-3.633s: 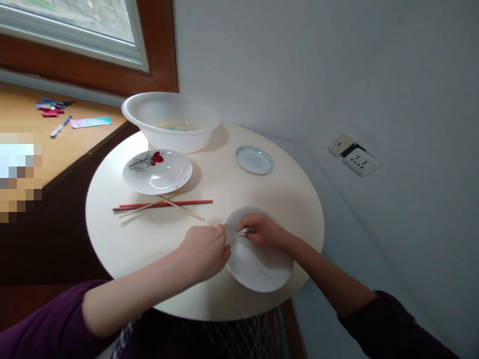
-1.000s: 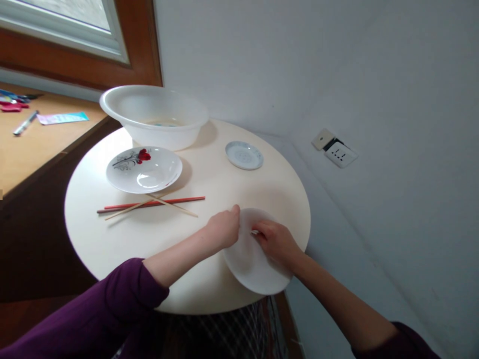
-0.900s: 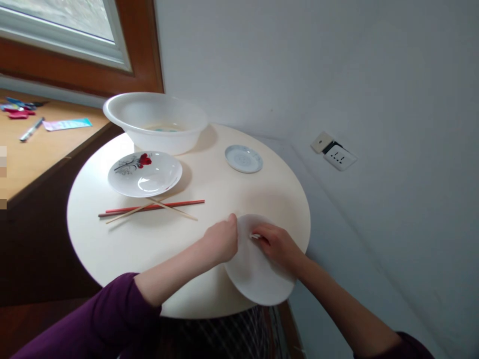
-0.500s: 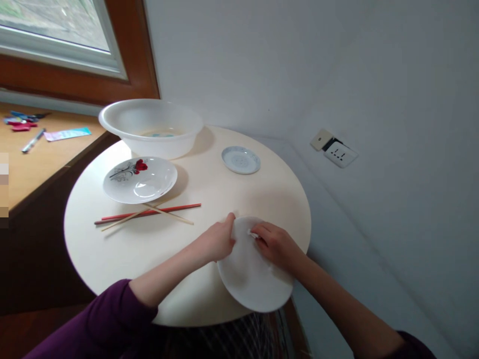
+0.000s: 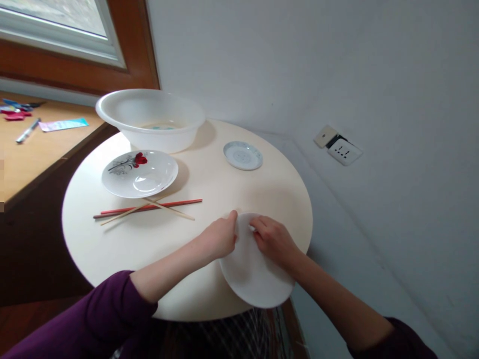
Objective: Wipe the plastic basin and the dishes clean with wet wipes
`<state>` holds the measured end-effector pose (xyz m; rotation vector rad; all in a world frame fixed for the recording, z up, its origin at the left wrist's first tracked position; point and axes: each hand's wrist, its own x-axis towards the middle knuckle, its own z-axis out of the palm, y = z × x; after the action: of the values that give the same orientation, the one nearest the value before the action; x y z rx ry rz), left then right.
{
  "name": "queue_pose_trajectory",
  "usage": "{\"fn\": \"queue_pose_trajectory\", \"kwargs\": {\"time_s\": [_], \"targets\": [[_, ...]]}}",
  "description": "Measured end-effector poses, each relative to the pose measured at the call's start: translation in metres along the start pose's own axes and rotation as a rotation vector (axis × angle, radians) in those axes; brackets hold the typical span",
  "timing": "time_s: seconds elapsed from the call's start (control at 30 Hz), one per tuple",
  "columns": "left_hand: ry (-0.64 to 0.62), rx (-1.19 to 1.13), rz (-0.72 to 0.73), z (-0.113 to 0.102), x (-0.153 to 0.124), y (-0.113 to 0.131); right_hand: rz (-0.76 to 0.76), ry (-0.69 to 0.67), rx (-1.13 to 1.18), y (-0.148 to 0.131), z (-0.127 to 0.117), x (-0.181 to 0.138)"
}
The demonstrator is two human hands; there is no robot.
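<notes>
1. White plate (image 5: 254,279) lower centre, tilted, overhanging counter (image 5: 112,239) near edge.
2. Left hand (image 5: 219,239) clamps its left rim; right hand (image 5: 273,242) fingers curled onto its face, grasp unclear.
3. Beyond, upper left: chopsticks (image 5: 149,207), flowered dish (image 5: 140,174), basin (image 5: 149,117).

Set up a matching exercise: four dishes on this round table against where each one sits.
1 basin
2 rose dish
3 blue saucer
4 plain white plate

A rim gripped by the left hand, right hand on its face
B just behind the chopsticks
C farthest back, nearest the window
D alone, to the right of the basin

Pairs: 1-C, 2-B, 3-D, 4-A
</notes>
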<state>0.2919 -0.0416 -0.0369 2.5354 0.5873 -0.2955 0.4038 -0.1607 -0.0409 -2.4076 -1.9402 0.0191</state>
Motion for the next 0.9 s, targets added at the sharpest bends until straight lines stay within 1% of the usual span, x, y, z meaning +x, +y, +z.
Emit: {"fn": "queue_pose_trajectory", "kwargs": {"time_s": [0.1,0.23,0.33,0.4,0.47,0.6,0.7,0.83,0.9], "targets": [[-0.006,0.004,-0.004,-0.0005,-0.0006,0.0003,-0.028,-0.056,-0.004,-0.0026,0.0031,-0.002],[-0.008,0.008,-0.009,-0.0011,-0.0004,0.0002,-0.033,-0.011,-0.038,-0.0008,0.0045,-0.0026],[-0.004,0.007,-0.011,-0.0006,0.0007,-0.0001,-0.071,-0.017,-0.03,0.0018,0.0061,-0.0022],[-0.005,0.004,-0.007,-0.0002,0.0017,-0.0002,-0.089,0.01,-0.024,0.003,0.0077,-0.002],[-0.004,0.001,-0.009,-0.0001,0.0026,-0.0001,-0.076,0.051,-0.011,0.0036,0.0092,-0.002],[-0.002,-0.002,-0.012,-0.0005,0.0029,0.0003,-0.097,0.048,0.018,0.005,0.0101,-0.0018],[-0.003,-0.007,-0.007,-0.0008,0.0025,0.0004,-0.096,0.096,0.036,0.0053,0.0102,-0.0009],[-0.008,-0.006,0.006,-0.0015,0.0032,0.0003,-0.135,0.057,0.034,0.0033,0.0106,-0.0002],[-0.011,-0.004,0.01,-0.002,0.0038,0.0003,-0.138,0.065,0.018,0.003,0.0101,-0.0001]]}}
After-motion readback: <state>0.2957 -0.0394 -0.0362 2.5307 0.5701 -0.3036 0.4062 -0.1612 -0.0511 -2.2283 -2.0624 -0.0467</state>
